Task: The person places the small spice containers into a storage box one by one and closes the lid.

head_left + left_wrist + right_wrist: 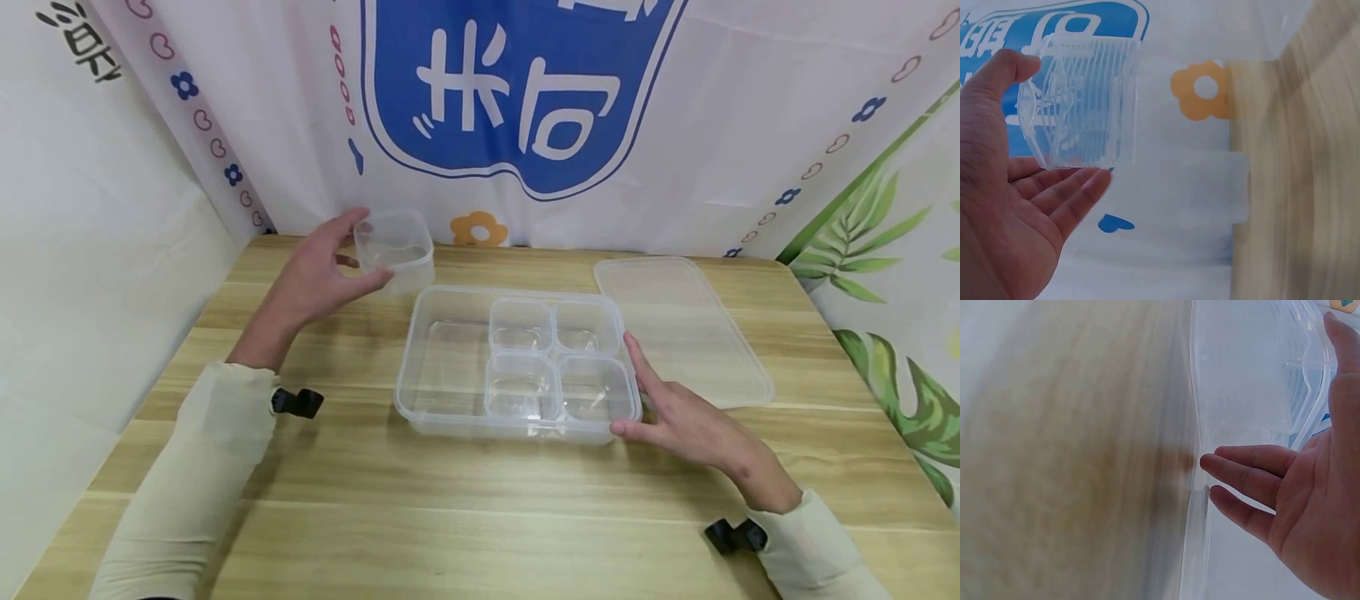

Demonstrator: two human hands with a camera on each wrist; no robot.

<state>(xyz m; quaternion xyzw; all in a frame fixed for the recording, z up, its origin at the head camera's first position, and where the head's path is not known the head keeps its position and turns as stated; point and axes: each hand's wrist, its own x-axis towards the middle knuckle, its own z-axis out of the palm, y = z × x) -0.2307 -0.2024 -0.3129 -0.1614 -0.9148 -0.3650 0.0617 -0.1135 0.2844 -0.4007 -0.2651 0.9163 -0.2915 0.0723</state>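
At the back left of the table my left hand [318,271] holds a small clear plastic container [393,237] between thumb and fingers. In the left wrist view this ribbed container [1085,103] is raised above the table, the thumb at its rim. My right hand [686,421] rests at the right end of a large clear food box [450,425], thumb near the front corner and index finger along the side. Its fingers are fairly straight in the right wrist view. Inside the box, several small square containers [522,387] fill the right part; the left part shows bare bottom.
A flat translucent lid [697,333] lies on the wooden table [450,525], right of the box. Another translucent shape [1216,187] stands at the table's back edge in the left wrist view. A printed cloth [300,125] hangs behind the table.
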